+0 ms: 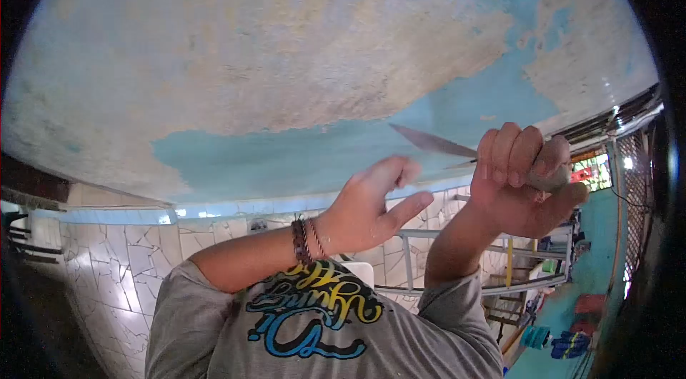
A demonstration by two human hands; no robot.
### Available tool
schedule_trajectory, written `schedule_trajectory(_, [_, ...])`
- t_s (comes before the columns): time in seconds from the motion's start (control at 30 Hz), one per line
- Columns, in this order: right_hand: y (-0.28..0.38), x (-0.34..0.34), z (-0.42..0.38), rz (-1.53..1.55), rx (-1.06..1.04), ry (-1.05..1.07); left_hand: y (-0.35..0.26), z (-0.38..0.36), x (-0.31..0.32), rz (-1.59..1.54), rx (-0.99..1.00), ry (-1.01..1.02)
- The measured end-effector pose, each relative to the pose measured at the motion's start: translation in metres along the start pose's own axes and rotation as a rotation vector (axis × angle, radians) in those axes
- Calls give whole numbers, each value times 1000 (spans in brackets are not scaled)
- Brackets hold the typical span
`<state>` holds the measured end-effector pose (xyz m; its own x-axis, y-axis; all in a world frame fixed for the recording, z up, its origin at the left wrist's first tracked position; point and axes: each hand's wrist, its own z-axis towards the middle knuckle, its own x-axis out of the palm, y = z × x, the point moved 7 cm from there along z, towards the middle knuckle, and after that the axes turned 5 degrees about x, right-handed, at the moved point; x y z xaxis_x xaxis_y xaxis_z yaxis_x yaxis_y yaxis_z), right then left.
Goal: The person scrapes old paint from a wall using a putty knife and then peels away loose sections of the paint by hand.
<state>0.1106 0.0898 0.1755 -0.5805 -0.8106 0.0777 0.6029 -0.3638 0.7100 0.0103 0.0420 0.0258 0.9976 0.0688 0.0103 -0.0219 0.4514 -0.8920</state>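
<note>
A scraper (436, 142) with a thin, tapering metal blade juts leftward from my right hand (522, 175). The fingers are wrapped round its handle, which they hide. In this view the blade overlaps a blue stretch of the painted surface (286, 154). My left hand (373, 204), with bracelets at the wrist, is raised to the left of the scraper. Its thumb stands apart from the slightly bent, motion-blurred fingers, and nothing shows in it. Pale, rough patches (236, 57) cover much of the surface above the blue.
Below the surface lies a floor of irregular pale tiles (107, 265). A metal ladder (418, 261) stands behind my arms at the right. Farther right are a turquoise wall (604, 236), a lattice panel (638, 200) and hanging cloths (569, 343).
</note>
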Motion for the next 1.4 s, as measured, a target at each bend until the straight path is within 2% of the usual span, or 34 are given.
schedule_trajectory(0.03, [4, 4, 6, 4, -19, 65, -7, 13, 2, -27, 65, -26])
schedule_trajectory(0.07, [6, 5, 10, 11, -14, 53, -5, 23, 7, -92, 40, -15])
schedule_trajectory(0.17, [-2, 5, 13, -85, -20, 92, 5, 37, 13, -191, 96, -149])
schedule_trajectory(0.27, [6, 17, 15, -112, -83, 30, -2, 34, 16, -173, 213, -219])
schedule_trajectory(0.37, [-6, 14, 10, -148, -82, 2, 2, 31, 13, -70, 136, -236])
schedule_trajectory(0.47, [-1, 14, 5, -219, -76, -44, 16, 33, 23, -251, 153, -262])
schedule_trajectory(0.57, [0, 21, 2, -278, -135, -73, 15, 34, 22, -241, 154, -288])
schedule_trajectory(0.67, [-5, 25, 2, -281, -136, -27, 19, 28, 21, -236, 114, -279])
schedule_trajectory(0.77, [7, 31, 5, -310, -179, 56, 11, 33, 22, -248, 182, -259])
schedule_trajectory(0.83, [4, 29, 4, -310, -146, 41, 11, 33, 22, -224, 149, -258])
schedule_trajectory(0.93, [-18, 11, -4, -281, -32, -116, 16, 29, 24, -195, 73, -203])
schedule_trajectory(0.97, [-9, 10, -6, -260, -99, -139, 19, 29, 25, -192, 50, -178])
schedule_trajectory(1.07, [14, 8, -6, -209, -217, -154, 1, 42, 25, -258, 160, -126])
schedule_trajectory(1.17, [3, 8, -7, -278, -162, -105, 12, 37, 26, -225, 135, -151])
schedule_trajectory(1.37, [4, -2, -13, -171, -241, -180, 7, 39, 26, -178, 151, -122])
schedule_trajectory(1.4, [-2, -1, -12, -172, -141, -160, 10, 36, 27, -172, 141, -124])
